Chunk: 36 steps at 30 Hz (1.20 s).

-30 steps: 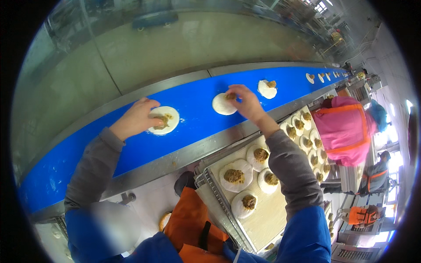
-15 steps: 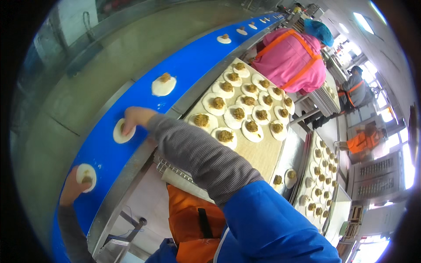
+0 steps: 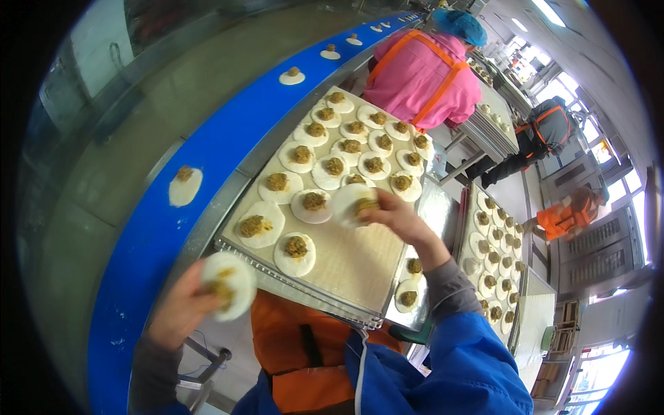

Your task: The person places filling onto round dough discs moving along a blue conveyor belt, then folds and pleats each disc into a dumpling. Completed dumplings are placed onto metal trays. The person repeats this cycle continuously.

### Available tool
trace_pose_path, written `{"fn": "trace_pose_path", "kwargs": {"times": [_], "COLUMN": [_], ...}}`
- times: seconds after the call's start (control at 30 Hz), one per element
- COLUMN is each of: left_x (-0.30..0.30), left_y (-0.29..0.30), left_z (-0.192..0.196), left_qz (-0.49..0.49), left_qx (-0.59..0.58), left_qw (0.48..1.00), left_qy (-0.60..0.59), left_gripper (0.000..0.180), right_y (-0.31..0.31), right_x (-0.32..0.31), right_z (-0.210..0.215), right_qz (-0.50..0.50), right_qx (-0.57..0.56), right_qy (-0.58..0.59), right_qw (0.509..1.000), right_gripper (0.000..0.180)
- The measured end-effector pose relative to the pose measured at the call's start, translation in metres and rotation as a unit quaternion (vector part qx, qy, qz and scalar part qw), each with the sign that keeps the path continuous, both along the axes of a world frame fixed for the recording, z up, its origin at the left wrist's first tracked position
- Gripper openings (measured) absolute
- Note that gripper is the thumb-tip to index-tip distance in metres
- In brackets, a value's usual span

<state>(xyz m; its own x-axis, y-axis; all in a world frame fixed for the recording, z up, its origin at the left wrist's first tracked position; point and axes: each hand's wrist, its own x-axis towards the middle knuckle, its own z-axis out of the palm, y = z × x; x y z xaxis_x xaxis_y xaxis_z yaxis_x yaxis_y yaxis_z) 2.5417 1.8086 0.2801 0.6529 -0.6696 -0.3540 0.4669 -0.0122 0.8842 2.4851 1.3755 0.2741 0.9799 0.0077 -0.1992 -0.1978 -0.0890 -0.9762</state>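
In my left hand (image 3: 181, 308), closed on its edge, is a round dough wrapper (image 3: 239, 275) with a smear of greenish-brown filling; it hangs in the gap between the belt and the tray, slightly blurred. My right hand (image 3: 401, 220) grips another dough wrapper (image 3: 345, 206) by its filled side, over the tray and partly hiding the wrappers behind. Rows of flat dough wrappers, each topped with a filling mound (image 3: 296, 246), lie on the lined tray (image 3: 339, 287). The tray's near right part shows bare lining below my right hand.
A blue conveyor belt (image 3: 149, 235) curves along the left, carrying a filled wrapper (image 3: 185, 187) and several farther ones. Two wrappers lie on a metal surface (image 3: 422, 304) right of the tray. A second full tray (image 3: 474, 238) stands beyond. A co-worker in pink (image 3: 422, 76) stands at the far end.
Both hands have left the belt and moved right, each now carrying a wrapper lifted from it. My right hand has come over the tray. The view has shifted, and the belt wrappers appear nearer.
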Motion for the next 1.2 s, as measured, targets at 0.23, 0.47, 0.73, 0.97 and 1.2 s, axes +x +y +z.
{"fn": "trace_pose_path", "kwargs": {"times": [0.23, 0.47, 0.73, 0.97, 1.2], "left_x": [0.034, 0.045, 0.064, 0.218, 0.264], "left_y": [-0.225, -0.306, -0.257, -0.137, -0.092], "left_z": [-0.005, -0.067, -0.055, -0.053, -0.114], "left_qz": [-0.252, -0.224, -0.151, 0.143, 0.175], "left_qx": [0.039, 0.222, 0.158, 0.248, 0.415], "left_qw": [0.959, 0.733, 0.743, 0.833, 0.712], "left_qy": [-0.126, -0.602, -0.633, -0.473, -0.538], "left_gripper": [0.060, 0.045, 0.027, 0.030, 0.039], "right_y": [-0.096, -0.082, -0.071, -0.022, 0.002], "right_x": [-0.040, -0.040, -0.002, 0.137, 0.311], "right_z": [-0.056, -0.057, -0.010, 0.014, -0.021], "right_qz": [-0.173, -0.146, -0.137, 0.055, 0.071], "right_qx": [-0.189, -0.610, -0.470, -0.391, -0.524], "right_qy": [0.134, 0.058, -0.106, -0.142, -0.196], "right_qw": [0.957, 0.777, 0.866, 0.908, 0.826], "right_gripper": [0.045, 0.046, 0.029, 0.028, 0.042]}}
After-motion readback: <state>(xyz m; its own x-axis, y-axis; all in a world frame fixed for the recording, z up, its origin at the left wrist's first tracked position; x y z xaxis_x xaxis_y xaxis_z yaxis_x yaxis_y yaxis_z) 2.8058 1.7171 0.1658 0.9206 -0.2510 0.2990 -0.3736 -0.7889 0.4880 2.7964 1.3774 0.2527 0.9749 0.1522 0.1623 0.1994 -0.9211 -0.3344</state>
